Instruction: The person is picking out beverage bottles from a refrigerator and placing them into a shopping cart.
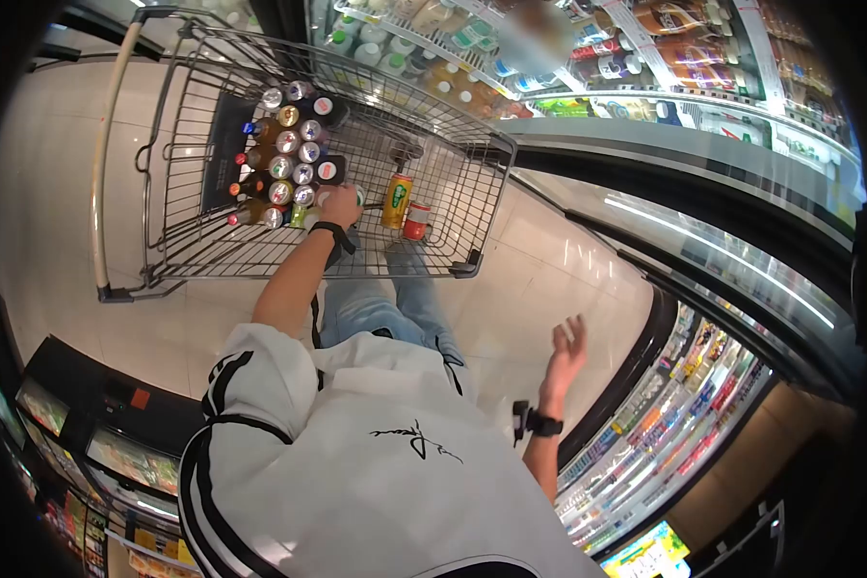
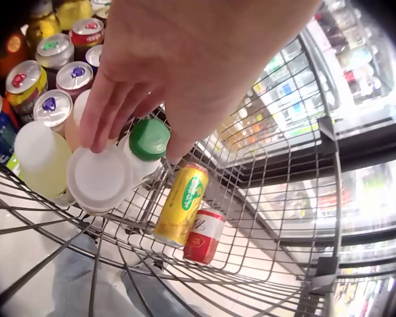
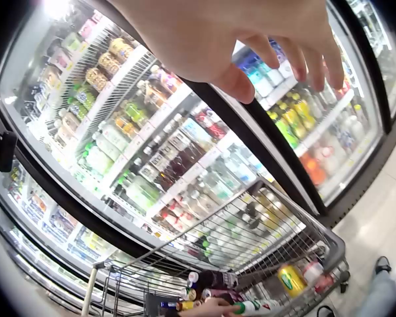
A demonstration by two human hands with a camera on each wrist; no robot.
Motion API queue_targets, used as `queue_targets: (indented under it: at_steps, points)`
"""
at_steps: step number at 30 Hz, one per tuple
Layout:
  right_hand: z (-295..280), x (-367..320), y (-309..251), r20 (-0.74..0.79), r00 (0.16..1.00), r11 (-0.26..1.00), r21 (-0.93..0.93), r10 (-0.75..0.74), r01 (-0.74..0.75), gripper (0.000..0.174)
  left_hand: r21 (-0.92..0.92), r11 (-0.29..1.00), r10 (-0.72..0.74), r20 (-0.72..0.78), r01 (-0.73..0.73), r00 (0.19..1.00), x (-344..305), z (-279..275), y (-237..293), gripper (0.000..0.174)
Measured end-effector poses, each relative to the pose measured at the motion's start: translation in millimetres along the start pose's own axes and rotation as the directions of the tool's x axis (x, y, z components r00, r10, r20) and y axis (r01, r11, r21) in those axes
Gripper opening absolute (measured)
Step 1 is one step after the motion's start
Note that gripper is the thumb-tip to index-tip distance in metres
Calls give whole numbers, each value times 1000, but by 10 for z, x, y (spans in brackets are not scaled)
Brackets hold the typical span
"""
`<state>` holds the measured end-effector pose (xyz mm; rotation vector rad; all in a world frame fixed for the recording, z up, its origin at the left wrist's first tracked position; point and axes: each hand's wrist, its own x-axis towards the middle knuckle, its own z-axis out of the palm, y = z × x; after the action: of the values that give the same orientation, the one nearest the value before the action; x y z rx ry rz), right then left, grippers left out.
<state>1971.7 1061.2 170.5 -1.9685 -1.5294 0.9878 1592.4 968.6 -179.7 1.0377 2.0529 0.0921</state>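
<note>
My left hand (image 1: 337, 205) reaches down into a wire shopping cart (image 1: 433, 125), over the bottle tops. In the left wrist view, its fingertips are right at the white lid (image 2: 100, 177) of one bottle. A green-capped bottle (image 2: 149, 139) shows between the fingers and the thumb. Beside them stand a pale yellow bottle (image 2: 42, 160) with a white cap and several drink cans (image 2: 55, 51). A yellow can (image 1: 396, 200) and a shorter red-and-white can (image 1: 415, 221) stand apart from this group. My right hand (image 1: 566, 354) hangs in the air away from the cart, holding nothing, its fingers loosely bent.
Glass-doored fridges (image 3: 178, 132) full of drinks run along the cart's far side. The cart's pale handle (image 1: 101, 164) is at the left. Bottles with coloured caps (image 1: 250, 185) lie against a dark panel (image 1: 223, 144) in the cart. Another lit shelf unit (image 1: 645, 414) curves at the right.
</note>
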Motion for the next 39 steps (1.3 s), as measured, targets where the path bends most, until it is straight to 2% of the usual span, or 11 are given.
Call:
queue_targets:
  at_steps: [8,14,19,23,25,27,30,31,34,37,39]
  points:
    - [-45,-374,57,52,989,988,-77,137,-133,45,195,967,187,-114,-162,976,348,516,-1,34]
    - [480,-83,-108,255,965,993,89,57,-82,38,-52,912,399,-111,-406,910,-595,-903,674,36]
    - [804,37,-653,397,903,965,253,-163,63,43,-365,628,639,-262,-688,723,-1833,-2642,1364,32]
    - [690,-99,-1347,749,545,673,625,-376,-395,74,-738,265,673,-319,-621,667,-2391,-3424,1763,32]
    - [528,-376,-1471,846,443,477,533,-296,-699,95,-793,176,703,-314,-584,638,-2387,-3457,1923,36]
    - [515,-462,-1207,842,226,276,395,-489,-876,94,-929,-172,608,-363,-329,706,-2423,-3272,2229,43]
    - [213,-512,-1591,781,36,491,427,-623,-759,86,-936,-117,663,-322,-331,676,-2434,-3087,2407,46]
    - [199,-543,-1563,772,47,480,441,-634,-758,86,-929,-81,601,-334,-361,726,-2461,-3008,2471,45]
    - [70,-624,-1412,748,469,617,658,-469,-432,84,-923,-46,562,-341,-383,754,-2605,-2654,2750,44]
    - [-185,-589,-1410,694,448,545,720,-563,-430,81,-910,-50,472,-386,-412,793,-2828,-2309,3004,48]
    - [-382,-515,-1323,684,404,559,729,-607,-395,83,-974,-100,607,-222,-204,763,-3019,-2169,3133,59]
